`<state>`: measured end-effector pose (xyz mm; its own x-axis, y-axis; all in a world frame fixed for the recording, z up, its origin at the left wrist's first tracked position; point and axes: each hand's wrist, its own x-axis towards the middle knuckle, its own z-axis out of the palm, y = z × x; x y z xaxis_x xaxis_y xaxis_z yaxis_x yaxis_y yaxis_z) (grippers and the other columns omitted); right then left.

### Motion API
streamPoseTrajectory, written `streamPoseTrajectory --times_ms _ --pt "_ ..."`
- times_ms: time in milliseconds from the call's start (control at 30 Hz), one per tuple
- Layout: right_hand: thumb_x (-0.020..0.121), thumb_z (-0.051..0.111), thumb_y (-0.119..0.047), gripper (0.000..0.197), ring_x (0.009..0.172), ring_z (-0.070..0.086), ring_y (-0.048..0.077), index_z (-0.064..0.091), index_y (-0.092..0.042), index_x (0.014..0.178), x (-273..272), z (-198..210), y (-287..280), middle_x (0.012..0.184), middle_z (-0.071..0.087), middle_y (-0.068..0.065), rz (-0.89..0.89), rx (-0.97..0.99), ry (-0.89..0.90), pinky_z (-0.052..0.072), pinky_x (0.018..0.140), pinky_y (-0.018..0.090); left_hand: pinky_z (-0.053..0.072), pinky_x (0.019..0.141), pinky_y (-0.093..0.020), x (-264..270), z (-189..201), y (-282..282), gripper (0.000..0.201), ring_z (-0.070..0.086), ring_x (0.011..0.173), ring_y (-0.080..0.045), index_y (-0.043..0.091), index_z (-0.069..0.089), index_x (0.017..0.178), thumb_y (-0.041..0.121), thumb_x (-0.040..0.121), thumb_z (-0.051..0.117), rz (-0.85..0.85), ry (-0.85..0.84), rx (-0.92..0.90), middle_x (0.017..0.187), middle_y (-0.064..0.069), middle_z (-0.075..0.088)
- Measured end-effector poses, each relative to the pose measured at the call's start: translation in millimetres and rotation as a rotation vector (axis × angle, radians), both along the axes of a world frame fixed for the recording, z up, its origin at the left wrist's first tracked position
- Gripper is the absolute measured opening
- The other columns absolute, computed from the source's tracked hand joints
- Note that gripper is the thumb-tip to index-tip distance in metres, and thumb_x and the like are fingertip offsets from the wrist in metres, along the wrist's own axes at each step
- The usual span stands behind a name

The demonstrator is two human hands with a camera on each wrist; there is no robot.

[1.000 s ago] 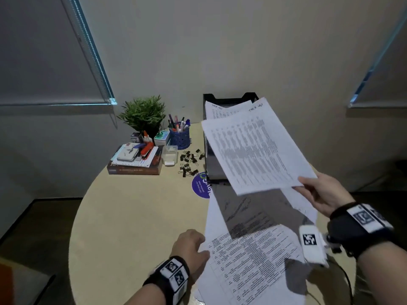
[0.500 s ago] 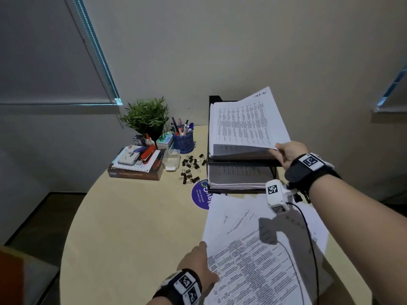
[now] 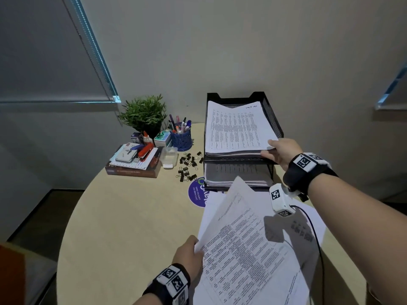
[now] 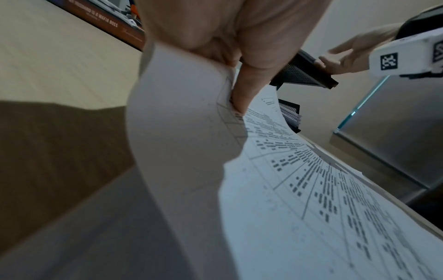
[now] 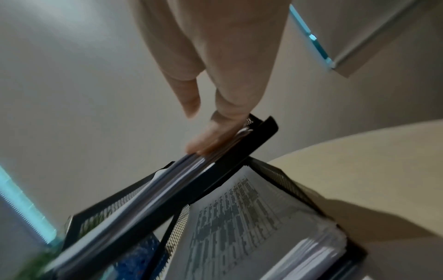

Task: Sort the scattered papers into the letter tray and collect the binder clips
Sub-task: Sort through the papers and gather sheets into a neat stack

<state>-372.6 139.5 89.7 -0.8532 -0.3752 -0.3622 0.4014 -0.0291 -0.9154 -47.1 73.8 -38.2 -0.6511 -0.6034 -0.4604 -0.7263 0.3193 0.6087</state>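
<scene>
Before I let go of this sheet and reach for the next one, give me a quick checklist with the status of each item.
1. Sheet lies in the top tier of the letter tray: ok, though its near right corner overhangs the front.
2. Right hand off the sheet: not ok, fingers at that corner.
3. Left hand has the next paper: ok, it pinches the left edge, which is lifted and curled.
4. Room left in the top tier: cannot tell.
5. Binder clips collected: not ok, scattered on the table left of the tray.
6. More loose papers under the held one: ok, visible.
</scene>
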Motion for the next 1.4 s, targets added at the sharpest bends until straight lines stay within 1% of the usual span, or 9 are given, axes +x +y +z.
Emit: streamPoseTrajectory --times_ms 267,400,600,800,967,1000,1033,1200,1400 --pt "0.087 0.059 -0.004 0.041 0.092 0.057 0.023 0.049 -0.007 0.127 22.3 -11.6 32.2 0.102 0.053 0.007 0.071 0.298 0.403 0.055 0.084 0.039 0.032 0.046 -0.018 5.4 9.5 2.3 0.02 0.045 0.056 -0.011 0.019 0.039 0.067 0.015 0.081 0.052 0.078 -0.042 -0.015 0.063 0.008 0.049" --pt "0.085 0.062 -0.008 0.02 0.085 0.056 0.021 0.057 -0.016 0.103 46.9 -31.2 56.5 0.099 0.055 0.004 0.123 0.395 0.497 0.052 0.086 0.047 0.027 0.042 -0.02 10.9 9.1 3.0 0.023 0.039 0.05 -0.011 0.017 0.036 0.063 0.015 0.079 0.052 0.099 -0.082 -0.023 0.057 0.005 0.044" --pt "0.084 0.066 -0.024 0.046 0.103 0.058 0.03 0.049 -0.006 0.123 81.5 -76.0 101.7 0.12 0.054 0.012 0.414 0.94 0.417 0.05 0.077 0.035 0.024 0.046 -0.025 15.0 2.1 0.8 0.03 0.034 0.053 -0.012 0.016 0.031 0.061 0.011 0.088 0.044 0.095 -0.166 -0.065 0.062 0.002 0.038" --pt "0.069 0.073 -0.05 0.091 0.12 0.044 0.037 0.03 -0.007 0.137 113.7 -112.5 141.9 0.132 0.04 0.02 0.525 1.431 0.137 0.047 0.093 0.04 0.039 0.072 -0.023 7.0 4.1 -0.4 0.025 0.047 0.085 -0.017 0.014 0.049 0.107 0.013 0.083 0.053 0.013 -0.091 -0.126 0.104 -0.004 0.051" --pt "0.074 0.072 -0.047 0.091 0.127 0.034 0.04 0.025 -0.005 0.139 130.7 -123.1 143.9 0.136 0.036 0.023 0.448 1.448 0.169 0.04 0.097 0.041 0.039 0.059 -0.017 -11.9 14.0 2.1 0.053 0.029 0.073 -0.011 -0.001 0.038 0.135 0.016 0.087 0.053 0.121 -0.038 0.026 0.127 -0.018 0.051" --pt "0.075 0.072 -0.045 0.089 0.126 0.035 0.039 0.025 -0.005 0.139 133.5 -123.0 144.1 0.135 0.036 0.022 0.439 1.442 0.176 0.04 0.097 0.04 0.037 0.048 -0.015 -15.1 14.4 3.4 0.056 0.054 0.099 -0.014 -0.004 0.037 0.136 0.016 0.086 0.053 0.152 -0.033 0.05 0.125 -0.017 0.052" --pt "0.075 0.072 -0.042 0.087 0.125 0.035 0.039 0.025 -0.005 0.139 135.6 -122.8 144.9 0.134 0.037 0.022 0.429 1.435 0.181 0.04 0.097 0.04 0.037 0.043 -0.015 -18.5 14.6 4.1 0.057 0.049 0.063 -0.013 -0.005 0.038 0.134 0.016 0.084 0.055 0.192 -0.019 0.086 0.12 -0.015 0.055" --pt "0.077 0.072 -0.02 0.073 0.119 0.04 0.039 0.029 -0.004 0.134 141.0 -119.0 152.4 0.128 0.035 0.021 0.382 1.311 0.152 0.044 0.087 0.038 0.044 0.052 -0.02 -21.5 12.7 8.0 0.03 0.053 0.068 -0.011 0.009 0.05 0.11 0.015 0.083 0.062 0.189 -0.003 0.235 0.087 0.001 0.057" --pt "0.084 0.061 -0.035 0.049 0.109 0.045 0.035 0.044 -0.003 0.117 158.1 -119.9 152.6 0.121 0.038 0.017 0.433 1.262 0.191 0.045 0.082 0.034 0.052 0.074 -0.026 -14.1 1.3 22.4 0.017 0.057 0.092 -0.021 0.014 0.062 0.094 0.006 0.079 0.06 -0.126 -0.062 0.043 0.102 -0.005 0.059"
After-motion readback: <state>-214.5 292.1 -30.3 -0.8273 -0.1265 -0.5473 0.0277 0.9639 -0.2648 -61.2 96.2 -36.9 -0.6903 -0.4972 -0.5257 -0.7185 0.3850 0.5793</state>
